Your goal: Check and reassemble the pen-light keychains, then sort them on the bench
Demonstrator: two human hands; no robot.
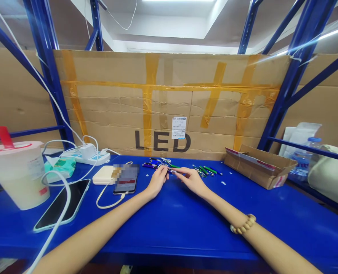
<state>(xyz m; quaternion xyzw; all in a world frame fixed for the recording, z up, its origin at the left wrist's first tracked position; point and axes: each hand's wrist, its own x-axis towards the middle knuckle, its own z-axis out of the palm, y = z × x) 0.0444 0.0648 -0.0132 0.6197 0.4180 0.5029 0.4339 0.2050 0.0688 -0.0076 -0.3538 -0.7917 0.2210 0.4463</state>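
My left hand and my right hand meet at the middle of the blue table, fingers pinched together on a small thin pen-like piece held between them. Just beyond the hands lies a pile of small blue and purple pieces, and to the right a scatter of green ones. A bead bracelet sits on my right wrist.
A lidded drink cup stands at the left, with a phone on a white cable, a power bank, a second phone and a power strip. An open cardboard box lies at the right. A taped cardboard sheet walls the back.
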